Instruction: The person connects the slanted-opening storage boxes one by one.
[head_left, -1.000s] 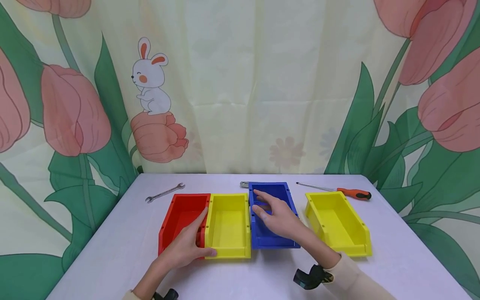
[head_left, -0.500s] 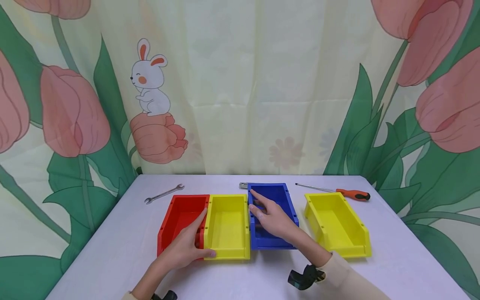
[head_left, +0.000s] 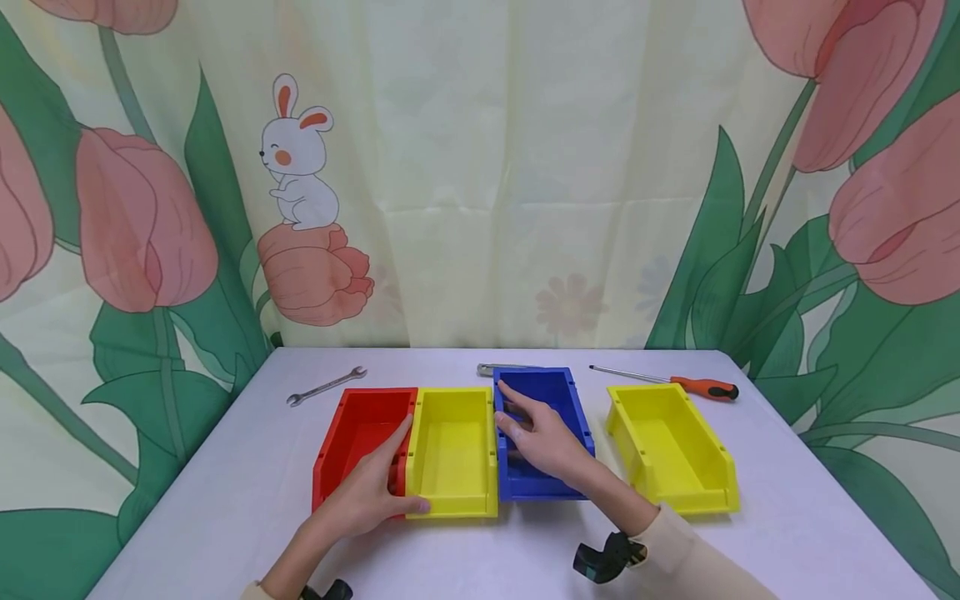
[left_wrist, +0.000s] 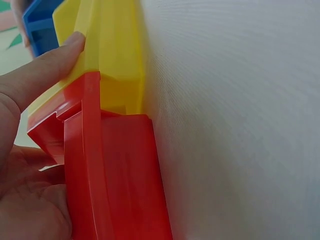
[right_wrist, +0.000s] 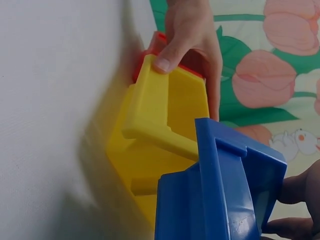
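Observation:
In the head view a red bin (head_left: 328,458) and a yellow bin (head_left: 453,507) stand side by side, walls touching. My left hand (head_left: 363,496) grips them at their shared wall, its thumb on the yellow bin's front corner and its fingers on the red bin's side. To the right, my right hand (head_left: 551,442) holds a blue bin (head_left: 536,492) by its left wall, close against the yellow bin. In the right wrist view the blue bin (right_wrist: 225,195) overlaps the yellow bin's wall (right_wrist: 150,95); some fingers are hidden.
Another yellow bin (head_left: 682,504) stands apart at the right. Behind it lies an orange-handled screwdriver (head_left: 701,387). A wrench (head_left: 326,387) lies at back left, and a metal tool (head_left: 487,368) is partly hidden behind the blue bin. A printed curtain (head_left: 457,208) hangs behind the white table.
The blue bin has come down and toward me very slightly, with my right hand and forearm shifting a little left. My left hand keeps its hold on the red and yellow bins.

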